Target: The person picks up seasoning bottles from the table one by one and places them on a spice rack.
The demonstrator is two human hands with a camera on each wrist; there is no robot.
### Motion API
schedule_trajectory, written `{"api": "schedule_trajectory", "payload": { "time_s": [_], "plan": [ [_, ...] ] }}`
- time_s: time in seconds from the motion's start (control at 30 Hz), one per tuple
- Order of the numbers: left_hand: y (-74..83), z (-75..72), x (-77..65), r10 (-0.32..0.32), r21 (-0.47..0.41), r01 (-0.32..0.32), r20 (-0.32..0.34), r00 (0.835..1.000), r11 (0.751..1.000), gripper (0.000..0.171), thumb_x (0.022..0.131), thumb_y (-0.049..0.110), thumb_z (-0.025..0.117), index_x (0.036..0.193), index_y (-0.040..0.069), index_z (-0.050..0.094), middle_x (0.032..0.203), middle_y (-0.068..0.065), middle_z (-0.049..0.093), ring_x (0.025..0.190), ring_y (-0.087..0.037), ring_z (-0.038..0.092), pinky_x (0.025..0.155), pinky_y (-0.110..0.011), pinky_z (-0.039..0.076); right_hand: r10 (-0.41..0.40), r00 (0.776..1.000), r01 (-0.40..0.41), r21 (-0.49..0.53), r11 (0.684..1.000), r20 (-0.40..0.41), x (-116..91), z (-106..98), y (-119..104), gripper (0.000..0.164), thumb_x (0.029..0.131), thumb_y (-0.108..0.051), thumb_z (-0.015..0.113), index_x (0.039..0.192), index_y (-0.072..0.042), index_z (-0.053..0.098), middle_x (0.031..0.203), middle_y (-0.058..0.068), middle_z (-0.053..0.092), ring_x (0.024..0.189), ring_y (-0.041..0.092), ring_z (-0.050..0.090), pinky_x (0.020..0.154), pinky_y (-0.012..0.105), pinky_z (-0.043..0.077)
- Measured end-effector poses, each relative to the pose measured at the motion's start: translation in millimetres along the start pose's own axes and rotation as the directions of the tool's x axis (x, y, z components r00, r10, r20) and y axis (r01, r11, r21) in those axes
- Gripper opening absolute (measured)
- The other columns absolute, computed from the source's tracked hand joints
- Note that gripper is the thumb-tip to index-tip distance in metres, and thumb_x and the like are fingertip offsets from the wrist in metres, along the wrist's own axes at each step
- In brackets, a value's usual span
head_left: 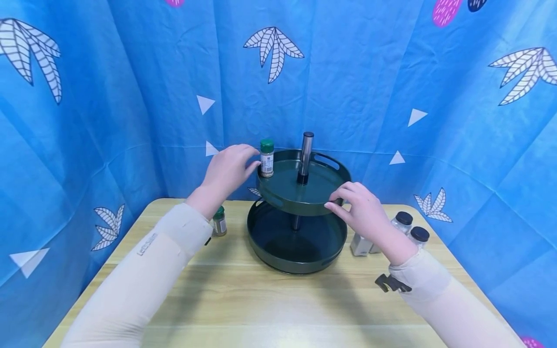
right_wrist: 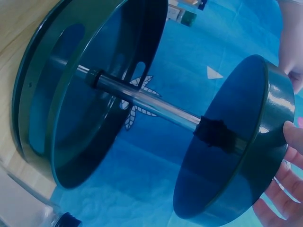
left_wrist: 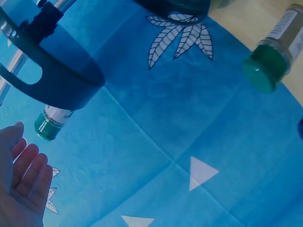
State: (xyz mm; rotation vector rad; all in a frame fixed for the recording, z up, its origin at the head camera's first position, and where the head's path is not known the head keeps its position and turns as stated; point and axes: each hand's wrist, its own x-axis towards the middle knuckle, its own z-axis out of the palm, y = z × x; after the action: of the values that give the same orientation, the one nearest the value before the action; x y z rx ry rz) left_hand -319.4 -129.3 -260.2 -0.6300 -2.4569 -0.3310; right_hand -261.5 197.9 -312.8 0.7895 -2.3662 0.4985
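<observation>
The left hand [head_left: 228, 166] has its fingers loosely extended and a little bent, holding nothing; the left wrist view shows a narrow gap between its fingertips and the green-capped jar [head_left: 267, 164]. That jar stands upright on the upper tray [head_left: 285, 189], just beyond the left fingertips, near the tray's wall.

The right hand [head_left: 361, 208] pinches the near right rim of this tray, the thumb against the outside of the wall and the fingers over the edge. Between the two hands, and farther away than the right fingertips, a metal post [head_left: 306, 154] with a dark top rises through the tray. Below both grips, the wider lower tray [head_left: 280, 263] rests on the wooden table [head_left: 278, 309].

A second green-capped jar [head_left: 220, 224] stands on the table below the left hand, beside the cuff of the left sleeve [head_left: 161, 261]. Beneath the right hand and wrist, partly hidden by them, are black-lidded jars [head_left: 360, 245]. Beyond both hands hangs a blue cloth [head_left: 357, 87] printed with white leaves and triangles.
</observation>
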Motion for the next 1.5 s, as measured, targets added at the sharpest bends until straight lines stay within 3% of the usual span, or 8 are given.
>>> {"api": "schedule_trajectory", "payload": {
  "time_s": [0.67,0.97,1.23,1.5],
  "plan": [
    [-14.4,10.6,-27.8,-0.041,0.033,0.042,-0.015,0.999,0.999,0.029,0.096,0.03,0.069,0.119,0.012,0.071,0.123,-0.008,0.07,0.116,-0.027,0.063,0.091,-0.044,0.055,0.015,1.0,-0.015,-0.01,1.0,0.008,-1,-2,0,0.015,0.085,-0.021,0.082,0.094,-0.012,0.074,0.093,0.004,0.067,0.091,0.023,0.057,0.071,0.038,0.052],
    [-25.8,22.4,-43.2,-0.073,0.02,0.074,-0.042,0.996,0.997,0.028,0.095,0.03,0.071,0.117,0.012,0.072,0.121,-0.006,0.07,0.115,-0.028,0.063,0.09,-0.045,0.055,0.009,1.0,-0.009,-0.003,1.0,0.015,0,-2,-2,0.017,0.085,-0.021,0.082,0.095,-0.011,0.074,0.094,0.007,0.067,0.092,0.024,0.058,0.073,0.04,0.053],
    [-33.6,30.1,-57.9,-0.136,0.005,0.136,-0.007,0.991,0.991,0.027,0.095,0.03,0.07,0.116,0.013,0.072,0.122,-0.007,0.07,0.115,-0.029,0.063,0.09,-0.047,0.054,0.011,1.0,-0.011,-0.008,1.0,0.014,2,-2,-3,0.017,0.084,-0.021,0.082,0.095,-0.011,0.074,0.094,0.006,0.067,0.092,0.024,0.057,0.073,0.039,0.053],
    [-41.0,38.9,-68.1,-0.156,0.003,0.156,-0.001,0.988,0.988,0.028,0.096,0.031,0.069,0.116,0.012,0.072,0.121,-0.008,0.07,0.114,-0.03,0.063,0.089,-0.048,0.055,0.016,1.0,-0.016,-0.003,1.0,0.022,2,-2,-3,0.016,0.085,-0.022,0.082,0.095,-0.011,0.074,0.094,0.007,0.067,0.092,0.024,0.057,0.073,0.039,0.052]
  ]
}}
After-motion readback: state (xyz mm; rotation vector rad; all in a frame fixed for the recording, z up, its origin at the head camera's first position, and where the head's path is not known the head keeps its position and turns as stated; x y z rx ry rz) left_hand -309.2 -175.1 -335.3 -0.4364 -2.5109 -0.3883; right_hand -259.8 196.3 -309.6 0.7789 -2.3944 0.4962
